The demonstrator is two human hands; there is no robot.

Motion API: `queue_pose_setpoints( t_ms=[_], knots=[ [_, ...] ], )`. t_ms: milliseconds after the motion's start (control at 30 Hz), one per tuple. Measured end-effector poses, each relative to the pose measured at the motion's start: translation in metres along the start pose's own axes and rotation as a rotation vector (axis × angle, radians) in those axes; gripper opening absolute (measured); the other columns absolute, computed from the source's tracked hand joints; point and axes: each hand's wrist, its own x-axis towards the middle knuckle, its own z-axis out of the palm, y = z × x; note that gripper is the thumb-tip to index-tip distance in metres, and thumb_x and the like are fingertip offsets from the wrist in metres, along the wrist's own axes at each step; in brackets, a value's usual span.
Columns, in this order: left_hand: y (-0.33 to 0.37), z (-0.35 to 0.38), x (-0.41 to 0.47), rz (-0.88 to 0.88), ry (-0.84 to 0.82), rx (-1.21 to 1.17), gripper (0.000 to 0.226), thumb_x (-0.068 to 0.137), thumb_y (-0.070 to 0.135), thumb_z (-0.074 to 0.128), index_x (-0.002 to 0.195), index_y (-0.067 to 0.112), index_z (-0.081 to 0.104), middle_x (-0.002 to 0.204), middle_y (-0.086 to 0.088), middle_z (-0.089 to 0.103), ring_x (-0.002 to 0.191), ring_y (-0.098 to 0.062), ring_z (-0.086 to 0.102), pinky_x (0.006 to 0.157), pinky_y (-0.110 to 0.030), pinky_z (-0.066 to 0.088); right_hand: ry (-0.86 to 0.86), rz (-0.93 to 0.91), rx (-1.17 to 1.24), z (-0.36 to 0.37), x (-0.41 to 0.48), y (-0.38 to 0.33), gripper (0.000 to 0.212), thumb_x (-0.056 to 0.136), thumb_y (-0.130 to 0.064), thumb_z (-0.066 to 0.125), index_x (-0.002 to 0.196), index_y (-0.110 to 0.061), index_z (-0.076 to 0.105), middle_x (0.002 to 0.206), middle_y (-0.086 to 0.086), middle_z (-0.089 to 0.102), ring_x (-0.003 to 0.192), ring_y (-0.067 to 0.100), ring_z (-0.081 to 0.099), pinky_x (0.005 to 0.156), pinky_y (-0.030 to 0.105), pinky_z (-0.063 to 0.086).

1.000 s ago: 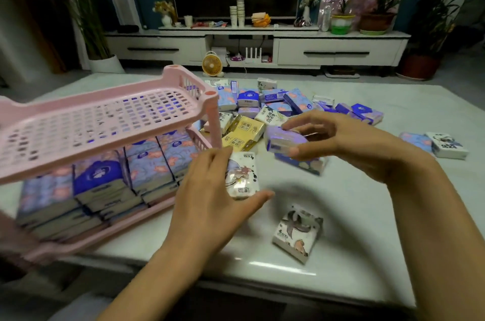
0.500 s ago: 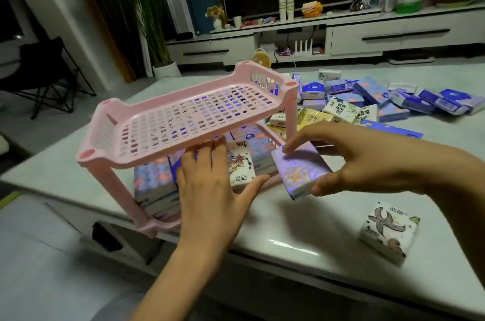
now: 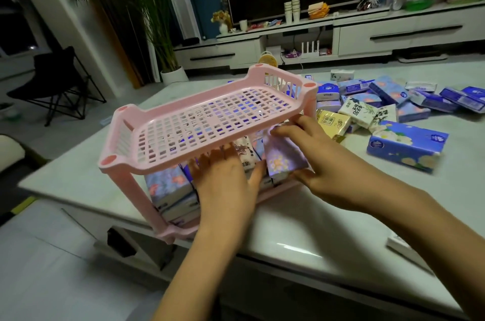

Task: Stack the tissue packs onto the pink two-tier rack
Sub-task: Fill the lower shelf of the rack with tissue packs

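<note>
The pink two-tier rack (image 3: 162, 121) stands at the table's near left corner, its top shelf bare and its lower tier packed with tissue packs (image 3: 168, 187). My left hand (image 3: 225, 184) reaches under the top shelf, straight fingers pushing a white cartoon-print pack (image 3: 245, 151) into the lower tier. My right hand (image 3: 322, 163) grips a lilac flowered pack (image 3: 284, 160) at the rack's open side, half inside the lower tier. Loose packs (image 3: 367, 108) lie scattered to the right.
A large blue flowered tissue pack (image 3: 404, 146) lies right of my right hand. Another pack's edge (image 3: 401, 244) shows at the table's near right. The white table (image 3: 301, 223) ends just in front of me. A TV cabinet (image 3: 393, 34), plant and folding chair stand behind.
Both hands moved forward to the rack. The cartoon-print pack and the lilac pack went from in front of the rack into its lower tier. The camera shifted closer and left.
</note>
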Motion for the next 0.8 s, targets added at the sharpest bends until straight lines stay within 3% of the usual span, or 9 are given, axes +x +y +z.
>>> queue_pose_setpoints(
  t_ms=[67, 133, 167, 300, 467, 533, 633, 700, 800],
  knots=[
    [-0.004, 0.004, 0.002, -0.011, -0.011, 0.03, 0.062, 0.083, 0.058, 0.037, 0.105, 0.006, 0.062, 0.102, -0.021, 0.064, 0.097, -0.037, 0.059, 0.089, -0.045, 0.045, 0.001, 0.022, -0.032, 0.005, 0.001, 0.002, 0.064, 0.079, -0.003, 0.061, 0.136, -0.017, 0.035, 0.14, 0.002, 0.024, 0.13, 0.017, 0.028, 0.105, 0.027, 0.031],
    [-0.006, 0.009, 0.001, -0.004, 0.013, 0.082, 0.065, 0.077, 0.055, 0.036, 0.1, 0.002, 0.065, 0.091, -0.022, 0.067, 0.086, -0.038, 0.064, 0.082, -0.052, 0.048, -0.002, 0.035, -0.066, 0.01, 0.002, 0.003, 0.064, 0.08, -0.005, 0.06, 0.137, -0.016, 0.034, 0.144, 0.003, 0.021, 0.134, 0.02, 0.025, 0.103, 0.043, 0.036],
    [-0.005, 0.009, 0.0, 0.002, 0.043, 0.087, 0.067, 0.076, 0.055, 0.036, 0.099, 0.0, 0.066, 0.088, -0.022, 0.068, 0.084, -0.039, 0.065, 0.081, -0.056, 0.047, -0.008, 0.031, -0.08, 0.012, 0.003, 0.003, 0.063, 0.08, -0.004, 0.059, 0.138, -0.016, 0.034, 0.146, 0.005, 0.02, 0.136, 0.022, 0.023, 0.103, 0.045, 0.036],
    [-0.008, 0.009, -0.003, 0.043, 0.016, 0.035, 0.074, 0.077, 0.059, 0.03, 0.11, 0.0, 0.062, 0.099, -0.022, 0.066, 0.096, -0.04, 0.061, 0.091, -0.057, 0.041, -0.026, 0.0, -0.162, 0.018, 0.004, 0.006, 0.056, 0.083, 0.0, 0.056, 0.135, -0.011, 0.038, 0.147, 0.009, 0.025, 0.136, 0.024, 0.025, 0.106, 0.03, 0.028],
    [-0.019, 0.007, -0.013, 0.076, 0.109, 0.085, 0.07, 0.078, 0.058, 0.037, 0.117, 0.005, 0.059, 0.108, -0.025, 0.062, 0.104, -0.043, 0.057, 0.09, -0.06, 0.041, 0.029, -0.003, -0.237, 0.025, 0.003, 0.0, 0.043, 0.081, -0.006, 0.055, 0.124, -0.006, 0.049, 0.129, 0.016, 0.044, 0.12, 0.034, 0.043, 0.095, 0.044, 0.042],
    [-0.025, 0.007, -0.018, 0.021, 0.089, 0.118, 0.076, 0.077, 0.062, 0.03, 0.125, 0.007, 0.054, 0.121, -0.026, 0.055, 0.115, -0.045, 0.049, 0.096, -0.066, 0.031, 0.07, -0.027, -0.27, 0.03, 0.001, -0.003, 0.043, 0.077, -0.011, 0.051, 0.12, -0.006, 0.052, 0.123, 0.019, 0.051, 0.115, 0.036, 0.049, 0.092, 0.042, 0.046],
    [-0.035, 0.007, -0.021, -0.095, 0.033, 0.1, 0.089, 0.072, 0.068, 0.013, 0.137, 0.013, 0.041, 0.138, -0.021, 0.04, 0.13, -0.04, 0.03, 0.106, -0.065, 0.01, 0.098, -0.028, -0.354, 0.036, 0.001, -0.005, 0.045, 0.068, -0.016, 0.05, 0.11, -0.004, 0.058, 0.111, 0.022, 0.058, 0.101, 0.04, 0.057, 0.081, 0.04, 0.049],
    [-0.038, 0.006, -0.023, -0.12, 0.002, 0.125, 0.091, 0.072, 0.069, 0.011, 0.138, 0.013, 0.038, 0.138, -0.021, 0.039, 0.13, -0.039, 0.031, 0.106, -0.063, 0.013, 0.132, -0.027, -0.425, 0.039, 0.001, -0.003, 0.049, 0.064, -0.015, 0.057, 0.111, -0.004, 0.059, 0.108, 0.023, 0.06, 0.098, 0.039, 0.059, 0.079, 0.043, 0.051],
    [-0.042, 0.01, -0.023, -0.105, 0.025, 0.131, 0.084, 0.076, 0.066, 0.024, 0.129, 0.007, 0.05, 0.127, -0.024, 0.051, 0.121, -0.041, 0.045, 0.101, -0.065, 0.027, 0.156, -0.049, -0.496, 0.043, 0.001, -0.007, 0.058, 0.063, -0.023, 0.06, 0.119, -0.01, 0.056, 0.117, 0.02, 0.058, 0.113, 0.037, 0.051, 0.09, 0.047, 0.046]
  ],
)
